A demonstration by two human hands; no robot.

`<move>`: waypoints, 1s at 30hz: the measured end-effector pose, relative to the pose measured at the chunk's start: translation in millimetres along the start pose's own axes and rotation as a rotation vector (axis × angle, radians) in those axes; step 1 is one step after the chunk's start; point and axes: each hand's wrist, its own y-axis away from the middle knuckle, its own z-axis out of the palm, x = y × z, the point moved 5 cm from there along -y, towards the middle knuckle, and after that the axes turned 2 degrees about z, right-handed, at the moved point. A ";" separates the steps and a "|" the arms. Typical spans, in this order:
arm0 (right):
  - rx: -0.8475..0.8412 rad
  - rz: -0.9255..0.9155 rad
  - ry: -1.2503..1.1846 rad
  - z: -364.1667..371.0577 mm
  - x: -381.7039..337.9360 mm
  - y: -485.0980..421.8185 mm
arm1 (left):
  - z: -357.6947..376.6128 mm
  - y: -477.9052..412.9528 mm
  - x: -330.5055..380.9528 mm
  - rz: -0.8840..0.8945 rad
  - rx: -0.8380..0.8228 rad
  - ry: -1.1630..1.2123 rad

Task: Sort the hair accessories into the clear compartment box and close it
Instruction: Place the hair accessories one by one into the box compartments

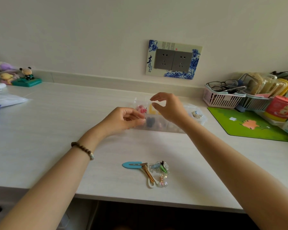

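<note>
Compartment box [196,121]: clear plastic. Desk [57,130]: matt pale woodgrain. Clip [149,171]: shiny gold metal. Bracelet [83,149]: wooden beads.

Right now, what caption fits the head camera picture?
Both hands at the clear compartment box; loose hair clips wait nearby.

Clear compartment box [194,117] partly filled, loose hair clips [148,171] nearer the desk edge

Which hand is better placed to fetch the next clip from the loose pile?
Probably the right hand: its fingers look empty and open above the clear compartment box, while the left hand pinches at the box's left end. The loose pile lies between both forearms.
</note>
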 end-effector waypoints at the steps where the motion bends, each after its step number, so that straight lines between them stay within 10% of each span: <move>1: 0.026 0.000 -0.049 -2.7 -1.4 6.5 | 0.7 1.6 -0.5 -0.034 -0.047 -0.036; 12: -0.263 -0.069 -0.208 -1.5 -8.6 95.2 | 14.3 60.8 5.3 -0.172 -0.566 -0.388; 30: -0.143 0.057 -0.514 -13.5 -5.8 91.9 | 34.0 33.7 24.3 0.122 0.159 0.031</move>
